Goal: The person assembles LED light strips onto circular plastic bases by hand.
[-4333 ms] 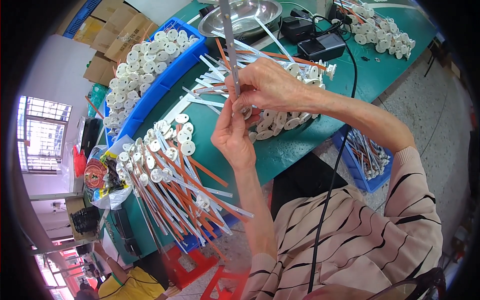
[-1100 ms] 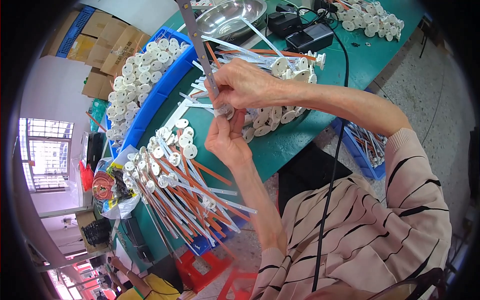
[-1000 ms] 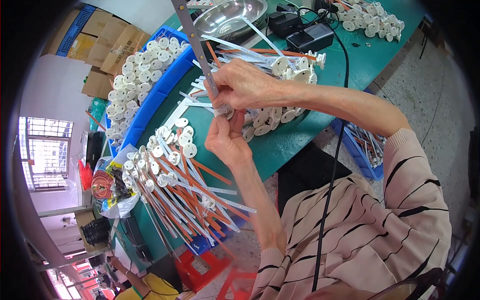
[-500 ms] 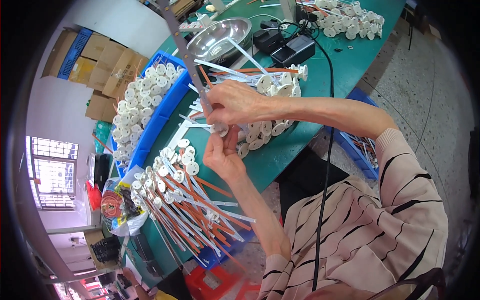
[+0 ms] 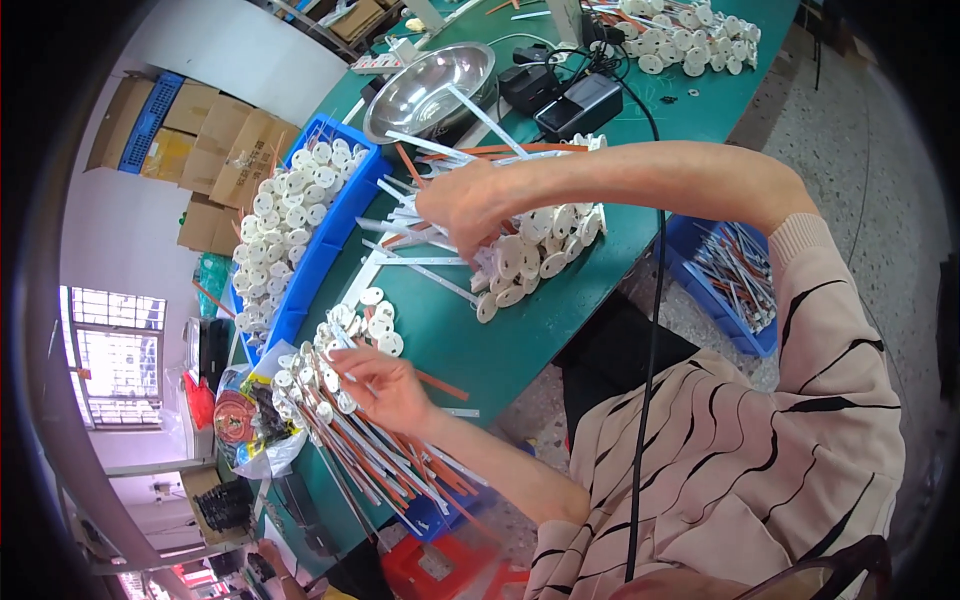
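Green worktable (image 5: 440, 340): 1, its far end cut off by the upper edge.
Blue bins: 2 plain to see, 1 on the table (image 5: 300, 300) full of white discs (image 5: 290, 205), 1 on the floor (image 5: 690, 275) holding strips; discs too overlapped to count.
Disc-ended LED strips: 3 heaps on the table, at my left (image 5: 385, 460), under my right (image 5: 525, 250) and at the far end (image 5: 690, 40).
Steel bowl (image 5: 430, 90): 1, beyond my right hand (image 5: 470, 205).
My right fingers: hidden against the middle heap; I can't tell their grip.
My left hand (image 5: 385, 390): fingers loosely parted over the left heap's discs; contact unclear.
Black adapters (image 5: 580, 105): 2, cables tangled.
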Available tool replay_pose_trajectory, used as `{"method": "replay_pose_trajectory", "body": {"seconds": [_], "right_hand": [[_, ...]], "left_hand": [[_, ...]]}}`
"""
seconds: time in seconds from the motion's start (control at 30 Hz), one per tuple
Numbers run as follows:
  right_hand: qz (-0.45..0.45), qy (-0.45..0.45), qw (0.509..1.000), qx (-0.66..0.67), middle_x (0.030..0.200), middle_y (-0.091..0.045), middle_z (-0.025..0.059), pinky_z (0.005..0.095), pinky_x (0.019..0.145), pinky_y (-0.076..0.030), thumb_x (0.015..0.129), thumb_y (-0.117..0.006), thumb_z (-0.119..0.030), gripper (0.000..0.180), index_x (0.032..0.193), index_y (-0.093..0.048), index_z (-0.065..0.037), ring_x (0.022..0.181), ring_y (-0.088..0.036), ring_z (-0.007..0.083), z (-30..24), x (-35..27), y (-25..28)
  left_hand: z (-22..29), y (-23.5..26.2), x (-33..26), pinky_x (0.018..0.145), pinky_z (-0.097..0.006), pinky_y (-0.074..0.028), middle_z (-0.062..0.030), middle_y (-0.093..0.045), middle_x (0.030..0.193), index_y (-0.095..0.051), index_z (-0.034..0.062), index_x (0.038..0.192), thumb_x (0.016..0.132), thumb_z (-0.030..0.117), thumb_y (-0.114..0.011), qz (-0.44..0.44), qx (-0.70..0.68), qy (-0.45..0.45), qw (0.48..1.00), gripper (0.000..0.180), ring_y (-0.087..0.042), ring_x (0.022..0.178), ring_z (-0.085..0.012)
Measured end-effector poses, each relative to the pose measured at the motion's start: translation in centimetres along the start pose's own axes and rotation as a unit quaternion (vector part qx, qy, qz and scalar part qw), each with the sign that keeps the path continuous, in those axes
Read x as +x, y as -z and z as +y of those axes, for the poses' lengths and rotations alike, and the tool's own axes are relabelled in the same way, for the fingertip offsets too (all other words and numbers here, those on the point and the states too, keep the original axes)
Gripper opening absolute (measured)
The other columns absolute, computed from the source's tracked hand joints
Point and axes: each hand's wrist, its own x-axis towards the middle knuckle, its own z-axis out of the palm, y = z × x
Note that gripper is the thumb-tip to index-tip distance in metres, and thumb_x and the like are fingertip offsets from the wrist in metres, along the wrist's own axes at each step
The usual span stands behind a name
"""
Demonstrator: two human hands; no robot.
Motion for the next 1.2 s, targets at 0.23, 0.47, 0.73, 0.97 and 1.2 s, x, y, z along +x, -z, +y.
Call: {"method": "replay_pose_trajectory", "body": {"seconds": [0.23,0.47,0.73,0.97,1.2], "right_hand": [[0.100,0.047,0.982,-0.150,0.085,-0.066,0.0159,0.0427,0.065,-0.049,0.060,-0.069,-0.014,0.031,0.088,-0.066,-0.003,0.086,-0.064,0.0303,-0.1,-2.3,-0.9],[0.302,-0.008,0.953,-0.006,0.077,-0.063,0.0189,0.0436,0.065,-0.049,0.074,-0.064,-0.040,0.042,0.090,-0.062,-0.001,0.077,-0.062,0.0340,5.6,-3.6,2.0],[0.203,-0.083,0.965,0.148,0.076,-0.062,0.0264,0.0408,0.068,-0.050,0.070,-0.054,-0.064,0.075,0.081,-0.064,0.009,0.074,-0.063,0.0359,10.9,-3.4,0.3],[0.109,-0.095,0.976,0.162,0.083,-0.064,0.0206,0.0402,0.070,-0.048,0.072,-0.051,-0.066,0.074,0.083,-0.066,0.006,0.082,-0.062,0.0317,10.0,-3.2,0.5],[0.086,-0.072,0.984,0.138,0.090,-0.064,0.0195,0.0390,0.075,-0.047,0.072,-0.047,-0.069,0.076,0.091,-0.066,0.003,0.089,-0.061,0.0313,8.5,-2.5,-0.6]], "left_hand": [[-5.9,0.2,0.4,0.104,-0.039,-0.023,-0.0192,-0.037,0.135,-0.034,-0.0048,0.132,0.084,0.010,-0.059,0.156,0.597,-0.102,0.780,0.056,-0.031,0.128,-0.0253],[-7.4,2.6,0.6,0.106,-0.041,-0.014,-0.0265,-0.024,0.141,-0.024,-0.0007,0.139,0.080,0.031,-0.068,0.147,0.734,0.008,0.663,0.080,-0.022,0.133,-0.0286],[-9.0,3.8,1.4,0.102,-0.038,-0.025,-0.0230,-0.033,0.135,-0.023,-0.0025,0.138,0.084,0.021,-0.063,0.112,0.725,0.060,0.677,0.071,-0.036,0.122,-0.0264],[-9.7,3.2,1.7,0.093,-0.040,-0.033,-0.0147,-0.044,0.127,-0.029,0.0037,0.137,0.083,0.024,-0.065,0.131,0.733,0.065,0.665,0.068,-0.042,0.115,-0.0225],[-9.7,3.0,1.3,0.096,-0.033,-0.033,-0.0183,-0.041,0.126,-0.024,-0.0005,0.137,0.083,0.011,-0.063,0.117,0.637,0.105,0.755,0.068,-0.044,0.110,-0.0213]]}}
